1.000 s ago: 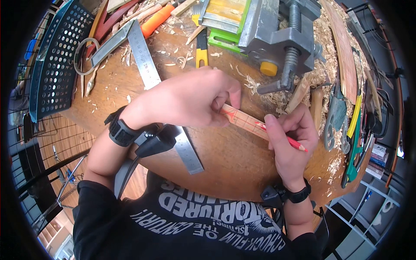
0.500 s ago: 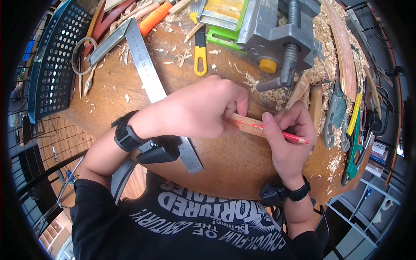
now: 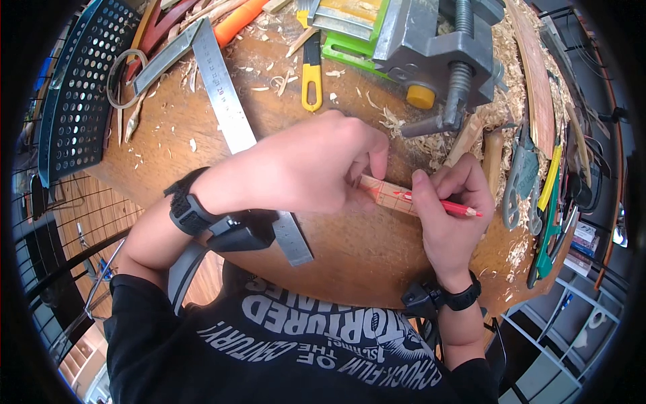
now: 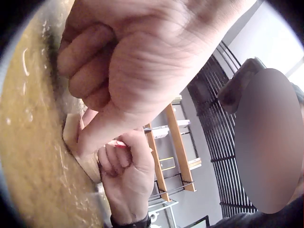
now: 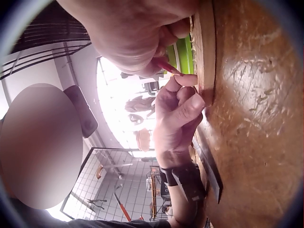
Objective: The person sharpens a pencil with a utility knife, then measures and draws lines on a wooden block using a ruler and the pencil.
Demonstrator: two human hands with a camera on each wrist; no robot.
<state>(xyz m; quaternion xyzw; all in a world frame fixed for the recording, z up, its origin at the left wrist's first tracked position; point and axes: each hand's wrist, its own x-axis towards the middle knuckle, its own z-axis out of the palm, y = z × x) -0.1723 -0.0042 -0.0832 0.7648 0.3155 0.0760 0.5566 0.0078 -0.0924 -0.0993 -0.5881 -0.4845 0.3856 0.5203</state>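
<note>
A small wooden strip (image 3: 390,195) with pencilled grid lines and red marks lies between the hands in the head view. My left hand (image 3: 316,165) pinches its left end between thumb and fingers. In my right hand (image 3: 454,209) is a red pencil (image 3: 461,209); the thumb and fingers also hold the strip's right end. The left wrist view shows the strip's end (image 4: 72,133) by the left thumb. In the right wrist view the strip (image 5: 207,47) runs beside the left fingers, the red pencil tip close to them. A metal square (image 3: 225,101) passes beneath the left forearm.
A grey vise (image 3: 437,60) stands beyond the hands, with a yellow-handled tool (image 3: 311,84) to its left. Wood shavings (image 3: 515,74), cutters (image 3: 521,175) and a wood plank (image 3: 535,87) are at the right. A perforated basket (image 3: 87,94) stands at the far left.
Over the last second both hands and the strip have shifted; the left hand moved slightly right and nearer the body. The strip now lies flatter in the head view. Both grips persist.
</note>
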